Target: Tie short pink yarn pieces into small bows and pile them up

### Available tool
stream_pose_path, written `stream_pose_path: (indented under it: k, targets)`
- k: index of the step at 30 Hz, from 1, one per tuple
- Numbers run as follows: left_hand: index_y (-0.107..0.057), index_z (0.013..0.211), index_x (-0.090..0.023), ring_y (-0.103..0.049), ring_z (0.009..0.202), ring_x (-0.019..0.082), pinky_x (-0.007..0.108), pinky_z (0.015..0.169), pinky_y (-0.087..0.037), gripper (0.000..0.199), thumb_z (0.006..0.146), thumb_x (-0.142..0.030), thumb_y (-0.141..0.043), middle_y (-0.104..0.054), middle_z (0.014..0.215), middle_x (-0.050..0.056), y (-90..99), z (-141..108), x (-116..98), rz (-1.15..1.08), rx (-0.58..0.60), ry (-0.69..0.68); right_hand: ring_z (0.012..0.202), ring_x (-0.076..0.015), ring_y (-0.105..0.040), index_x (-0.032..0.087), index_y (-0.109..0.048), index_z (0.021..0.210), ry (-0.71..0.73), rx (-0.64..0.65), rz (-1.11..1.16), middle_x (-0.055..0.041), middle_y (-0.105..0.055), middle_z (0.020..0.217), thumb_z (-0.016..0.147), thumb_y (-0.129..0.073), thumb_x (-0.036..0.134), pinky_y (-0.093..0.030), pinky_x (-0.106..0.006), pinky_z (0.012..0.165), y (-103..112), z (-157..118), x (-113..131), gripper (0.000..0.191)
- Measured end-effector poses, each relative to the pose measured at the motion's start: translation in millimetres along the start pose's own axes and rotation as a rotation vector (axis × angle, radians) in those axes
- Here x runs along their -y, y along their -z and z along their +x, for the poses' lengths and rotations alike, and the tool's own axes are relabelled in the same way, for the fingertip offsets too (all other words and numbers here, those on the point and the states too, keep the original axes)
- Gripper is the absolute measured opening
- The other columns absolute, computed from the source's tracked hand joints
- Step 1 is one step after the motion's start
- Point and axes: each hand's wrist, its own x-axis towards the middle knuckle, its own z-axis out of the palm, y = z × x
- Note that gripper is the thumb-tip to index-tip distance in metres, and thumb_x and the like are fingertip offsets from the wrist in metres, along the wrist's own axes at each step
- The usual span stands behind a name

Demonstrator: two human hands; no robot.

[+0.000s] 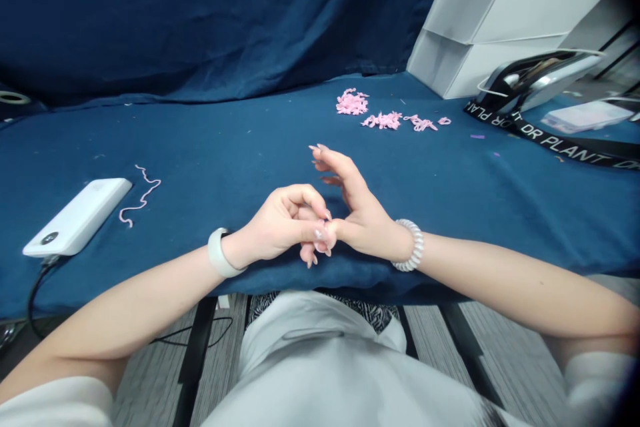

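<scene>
Meeting at the counter's [225, 147] near middle, the left hand [275, 223] pinched at the right hand's [367, 217] thumb tip, while the right fingers spread apart; whether yarn sat between them, I couldn't tell. The pink yarn strand [144, 201] lay left, beside the white power bank [83, 217]. It seemed light, soft and limp, best lifted by one end. Its wavy long axis ran near to far. Pink yarn loops [383, 121] clustered far right.

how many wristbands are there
2: a smooth pale one at the wrist of the left hand, and a coiled translucent one at the wrist of the right hand.
</scene>
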Motion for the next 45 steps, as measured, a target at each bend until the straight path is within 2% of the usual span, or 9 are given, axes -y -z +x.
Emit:
stream_pose_path:
  k: [7,12,17,22,28,32,37,41,45]
  targets:
    - [-0.044,0.079,-0.017,-0.059,0.04,0.014,0.022,0.039,-0.053,0.039,0.068,-0.03,-0.079,-0.066,0.059,0.0,0.4,0.7,3.0,0.064,-0.097,-0.061,0.134,-0.029,-0.037,0.028,-0.026,0.143,0.128,-0.164,-0.205,-0.0139,-0.038,0.142,0.081,-0.061,0.054,-0.039,-0.048,0.105,-2.8,-0.6,-4.9,0.076]
    - [-0.054,0.08,-0.016,-0.062,0.044,0.015,0.021,0.039,-0.053,0.026,0.071,-0.024,-0.077,-0.068,0.063,0.001,-0.3,-0.9,3.8,0.076,-0.078,-0.101,0.13,-0.0302,-0.042,0.033,-0.03,0.141,0.264,-0.252,-0.299,-0.0114,-0.044,0.136,0.081,-0.061,0.055,-0.035,-0.052,0.108,2.5,2.5,-4.8,0.071]
    - [-0.066,0.08,-0.013,-0.06,0.044,0.011,0.022,0.045,-0.055,0.019,0.074,-0.028,-0.075,-0.068,0.065,0.002,-1.1,-1.7,3.3,0.184,-0.159,-0.148,0.128,-0.0297,-0.043,0.034,-0.048,0.126,0.233,-0.293,-0.411,-0.0084,-0.047,0.133,0.082,-0.059,0.055,-0.035,-0.053,0.106,3.4,-0.2,-4.9,0.05]
    - [-0.057,0.071,-0.012,-0.058,0.043,0.008,0.019,0.043,-0.05,0.021,0.081,-0.027,-0.068,-0.065,0.064,0.001,-1.8,-0.4,3.9,0.271,-0.211,-0.243,0.118,-0.0233,-0.051,0.034,-0.06,0.104,0.372,-0.39,-0.531,-0.003,-0.057,0.122,0.087,-0.059,0.038,-0.038,-0.049,0.102,-0.1,1.8,-3.2,0.018]
    - [-0.047,0.081,-0.014,-0.056,0.043,0.006,0.018,0.042,-0.051,0.02,0.089,-0.029,-0.058,-0.058,0.062,-0.004,1.7,5.7,6.8,0.212,-0.161,-0.299,0.119,-0.0217,-0.052,0.029,-0.052,0.114,0.491,-0.416,-0.684,-0.0054,-0.057,0.122,0.09,-0.053,0.033,-0.041,-0.047,0.1,1.2,9.3,-6.3,0.024]
    - [-0.045,0.085,-0.015,-0.055,0.043,0.005,0.017,0.042,-0.051,0.018,0.091,-0.029,-0.055,-0.056,0.064,-0.006,4.0,7.3,6.3,0.156,-0.164,-0.271,0.108,-0.0228,-0.056,0.016,-0.053,0.112,0.346,-0.293,-0.4,-0.0127,-0.061,0.11,0.09,-0.054,0.035,-0.046,-0.043,0.092,9.6,12.8,-4.8,0.03]
    - [-0.046,0.085,-0.015,-0.053,0.042,0.004,0.018,0.043,-0.052,0.019,0.09,-0.03,-0.056,-0.057,0.067,-0.006,4.2,6.3,4.5,0.157,-0.149,-0.278,0.068,-0.01,-0.054,0.013,-0.054,0.084,-0.089,-0.019,-0.081,-0.0037,-0.059,0.076,0.096,-0.044,0.032,-0.045,-0.024,0.064,20.4,14.2,-1.9,0.025]
    - [-0.045,0.084,-0.015,-0.055,0.044,0.005,0.018,0.044,-0.053,0.021,0.09,-0.031,-0.057,-0.057,0.064,-0.005,3.6,6.0,3.6,0.152,-0.109,-0.249,0.061,-0.0077,-0.049,0.013,-0.049,0.086,-0.062,0.202,-0.075,-0.0006,-0.055,0.072,0.095,-0.045,0.034,-0.039,-0.02,0.058,20.7,11.8,-1.7,0.023]
    - [-0.045,0.083,-0.015,-0.055,0.043,0.006,0.018,0.044,-0.052,0.02,0.09,-0.03,-0.057,-0.057,0.062,-0.006,3.5,6.3,2.7,0.137,-0.06,-0.232,0.059,-0.0094,-0.05,0.015,-0.044,0.088,-0.001,0.223,-0.215,-0.0009,-0.055,0.071,0.095,-0.044,0.037,-0.037,-0.021,0.055,17.2,9.6,-1.3,0.023]
